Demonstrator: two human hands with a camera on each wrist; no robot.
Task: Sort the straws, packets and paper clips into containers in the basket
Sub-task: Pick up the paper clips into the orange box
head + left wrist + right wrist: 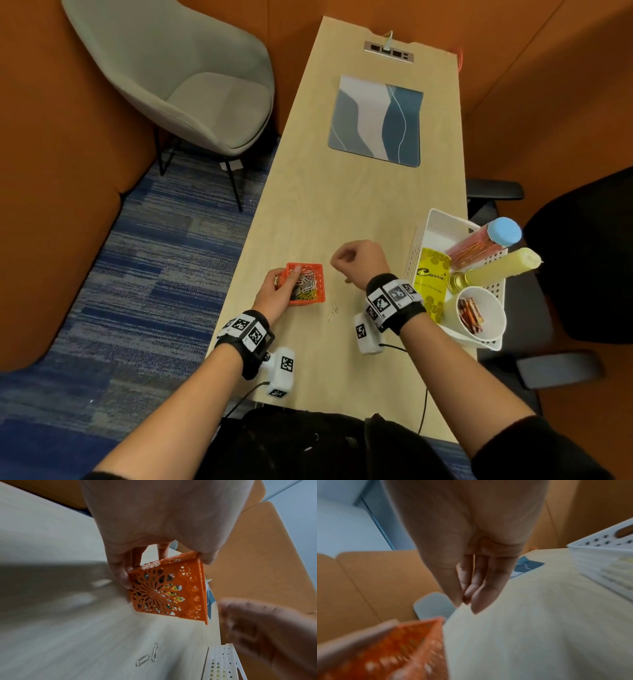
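A small orange lattice basket [308,286] holds several mixed paper clips. My left hand [286,279] grips its left rim, thumb inside. In the left wrist view the orange basket [163,592] is tilted, so its patterned bottom shows. Two loose silver paper clips [333,310] [149,655] lie on the table just right of it. My right hand [337,262] hovers above the table to the basket's right. Its thumb and fingertips [458,599] are bunched together and nothing shows between them. The view is blurred.
A white perforated basket [442,219] stands at the table's right edge. It holds a blue-lidded jar of straws [479,243], a yellow packet [431,274], a pale yellow candle [503,267] and a paper cup of packets [479,318]. A blue mat [375,120] lies farther back and a grey chair [191,85] stands left.
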